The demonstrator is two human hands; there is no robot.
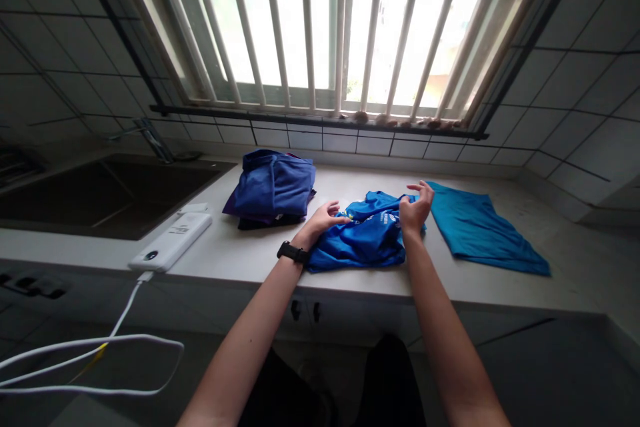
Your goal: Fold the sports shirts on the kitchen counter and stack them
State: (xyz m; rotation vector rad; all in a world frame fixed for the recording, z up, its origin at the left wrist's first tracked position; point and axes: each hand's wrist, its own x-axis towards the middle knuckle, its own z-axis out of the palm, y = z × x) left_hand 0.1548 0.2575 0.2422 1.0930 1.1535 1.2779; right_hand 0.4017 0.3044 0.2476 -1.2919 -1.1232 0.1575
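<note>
Blue shirt (360,235): thin synth cloth, slight sheen, teal top (480,227): same, smooth, folded stack (273,187): softer matt cloth, my watch strap (293,252): matt, prob rubber, power bank (170,241): glossy white plastic, counter (240,260): smooth, matt, wall tiles (565,93): glazed ceramic

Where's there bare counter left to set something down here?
Bare countertop runs right of the teal cloth; another patch lies between the power bank and the blue shirt. Crowded around the left hand and right hand, where shirt, folded clothes and cloth nearly meet.
</note>
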